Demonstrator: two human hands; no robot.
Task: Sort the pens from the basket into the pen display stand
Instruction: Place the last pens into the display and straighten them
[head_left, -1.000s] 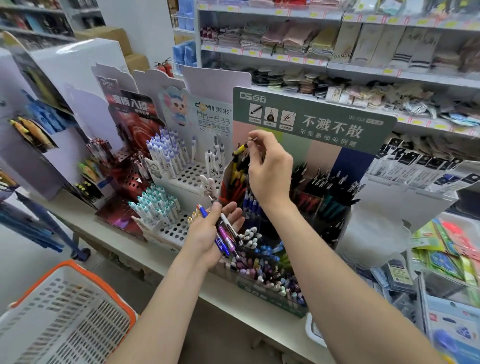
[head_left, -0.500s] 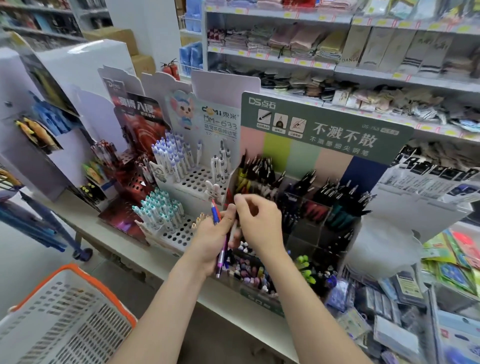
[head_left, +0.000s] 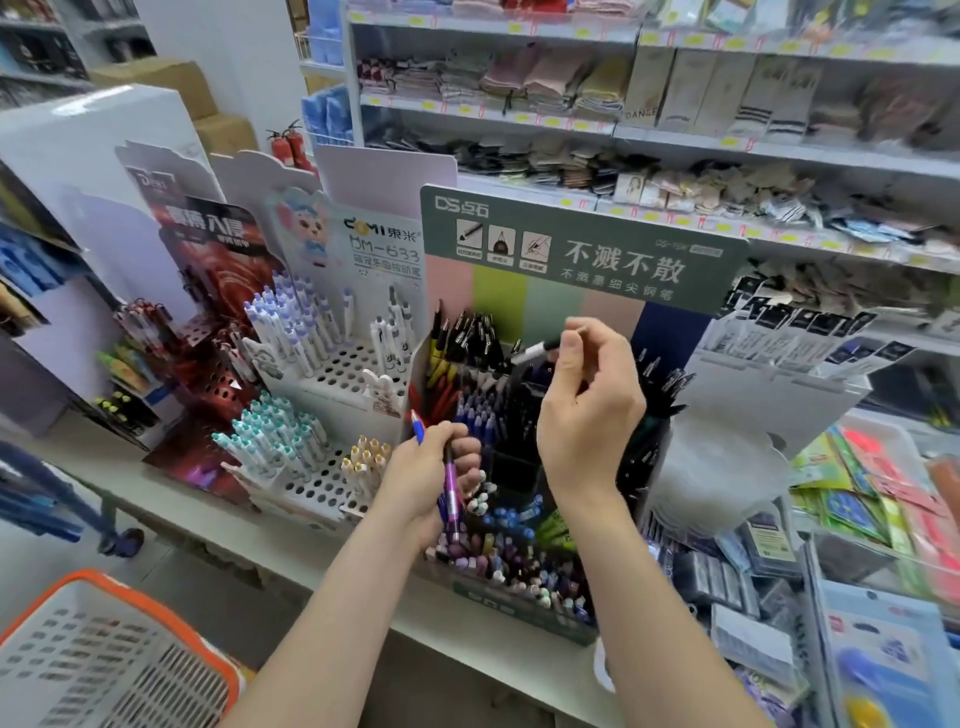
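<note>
1 pen (head_left: 535, 352) raised from bundle (head_left: 451, 483) to stand (head_left: 582, 244), right fingers (head_left: 574, 338) pinching | left fingers (head_left: 465, 454) grip bundle

I have a single view to work from: the wide-angle camera on the person's head, facing forward and down along both forearms. It sits close to the pen display stand (head_left: 582, 249), which fills mid-frame on the counter (head_left: 260, 530) (edges bow noticeably). The basket (head_left: 104, 654) shows at lower left, nearer the lens; shop shelves (head_left: 675, 140) stand farther behind.
</note>
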